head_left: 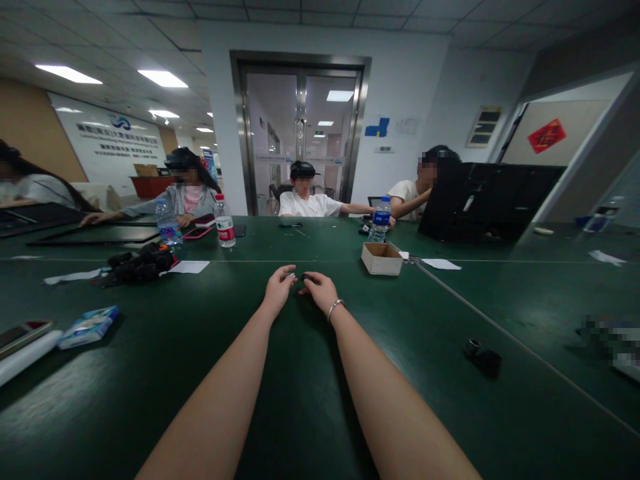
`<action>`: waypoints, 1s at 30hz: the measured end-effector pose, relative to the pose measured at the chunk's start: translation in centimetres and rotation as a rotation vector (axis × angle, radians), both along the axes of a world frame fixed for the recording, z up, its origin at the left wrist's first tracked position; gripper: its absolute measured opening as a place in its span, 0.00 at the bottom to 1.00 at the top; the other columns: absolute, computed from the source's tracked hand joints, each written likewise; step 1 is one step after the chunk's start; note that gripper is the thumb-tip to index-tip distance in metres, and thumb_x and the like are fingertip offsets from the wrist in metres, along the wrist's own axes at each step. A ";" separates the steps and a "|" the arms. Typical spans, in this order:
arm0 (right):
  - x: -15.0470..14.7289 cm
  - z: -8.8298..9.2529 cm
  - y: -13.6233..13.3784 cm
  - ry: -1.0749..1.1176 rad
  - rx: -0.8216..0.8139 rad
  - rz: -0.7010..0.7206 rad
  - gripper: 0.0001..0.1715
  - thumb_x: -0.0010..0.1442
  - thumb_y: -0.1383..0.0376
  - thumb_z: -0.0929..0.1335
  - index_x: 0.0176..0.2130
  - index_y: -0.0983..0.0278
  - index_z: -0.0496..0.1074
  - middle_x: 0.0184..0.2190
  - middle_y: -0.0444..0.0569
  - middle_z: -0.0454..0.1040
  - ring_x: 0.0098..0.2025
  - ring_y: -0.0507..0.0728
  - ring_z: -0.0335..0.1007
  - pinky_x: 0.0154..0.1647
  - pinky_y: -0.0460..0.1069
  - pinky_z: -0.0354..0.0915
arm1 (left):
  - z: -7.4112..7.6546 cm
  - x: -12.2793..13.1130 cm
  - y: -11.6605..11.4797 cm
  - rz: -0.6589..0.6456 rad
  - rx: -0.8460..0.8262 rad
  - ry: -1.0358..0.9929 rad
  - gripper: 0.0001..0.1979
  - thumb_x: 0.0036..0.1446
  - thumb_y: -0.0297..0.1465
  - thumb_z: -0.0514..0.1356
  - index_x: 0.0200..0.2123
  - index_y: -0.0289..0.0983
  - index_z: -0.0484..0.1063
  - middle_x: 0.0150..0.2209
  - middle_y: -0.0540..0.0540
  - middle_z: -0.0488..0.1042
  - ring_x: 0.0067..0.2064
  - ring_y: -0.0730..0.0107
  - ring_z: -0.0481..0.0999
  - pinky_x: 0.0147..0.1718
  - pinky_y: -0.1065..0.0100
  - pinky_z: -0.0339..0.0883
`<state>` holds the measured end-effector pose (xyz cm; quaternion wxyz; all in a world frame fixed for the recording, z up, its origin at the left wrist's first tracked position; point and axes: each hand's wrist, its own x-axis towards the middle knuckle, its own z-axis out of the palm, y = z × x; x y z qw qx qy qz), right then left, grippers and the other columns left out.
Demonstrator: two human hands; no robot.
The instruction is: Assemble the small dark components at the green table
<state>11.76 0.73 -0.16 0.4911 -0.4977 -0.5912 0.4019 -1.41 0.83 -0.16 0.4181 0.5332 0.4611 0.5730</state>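
Both arms reach forward over the green table. Between the thumb and fingers of my left hand is a small silvery piece, too small to name. My right hand, with a silver bracelet at the wrist, pinches a small black piece. The fingertips of the two hands face each other a short gap apart, just above the tabletop. Most of each piece is hidden by the fingers. Right of my hands stands an open cardboard box.
Farther right lies a black object with a silvery ring-shaped end. A black bundle, a blue-and-white packet and a phone lie left. Bottles and a monitor stand farther back. Several people sit around the table.
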 end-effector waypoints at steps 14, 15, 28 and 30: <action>-0.1 0.4 -0.4 -0.074 0.006 0.003 0.11 0.53 0.71 0.66 0.39 0.66 0.71 0.28 0.46 0.74 0.22 0.49 0.73 0.23 0.40 0.62 | -0.2 -0.1 0.2 0.056 0.122 -0.083 0.13 0.43 0.36 0.63 0.31 0.35 0.69 0.30 0.47 0.71 0.34 0.70 0.70 0.39 0.67 0.63; -0.1 0.4 -0.4 -0.071 0.008 0.007 0.11 0.53 0.72 0.66 0.39 0.66 0.71 0.28 0.46 0.74 0.22 0.49 0.72 0.24 0.41 0.63 | -0.1 -0.1 0.1 0.049 0.118 -0.107 0.14 0.41 0.36 0.64 0.30 0.35 0.68 0.30 0.47 0.71 0.34 0.70 0.70 0.39 0.67 0.63; -0.2 0.6 -0.7 0.034 0.008 0.019 0.13 0.49 0.72 0.68 0.38 0.67 0.71 0.35 0.48 0.71 0.20 0.48 0.72 0.25 0.42 0.65 | -0.3 -0.4 0.1 0.087 0.106 -0.066 0.18 0.38 0.39 0.67 0.30 0.34 0.67 0.30 0.46 0.72 0.34 0.69 0.72 0.37 0.67 0.64; -0.1 0.6 -0.7 0.070 -0.001 0.021 0.13 0.49 0.72 0.69 0.38 0.67 0.71 0.33 0.47 0.71 0.20 0.48 0.72 0.25 0.42 0.65 | -0.4 -0.4 0.1 0.093 0.106 -0.057 0.18 0.38 0.39 0.67 0.31 0.35 0.67 0.31 0.46 0.72 0.35 0.69 0.72 0.37 0.67 0.64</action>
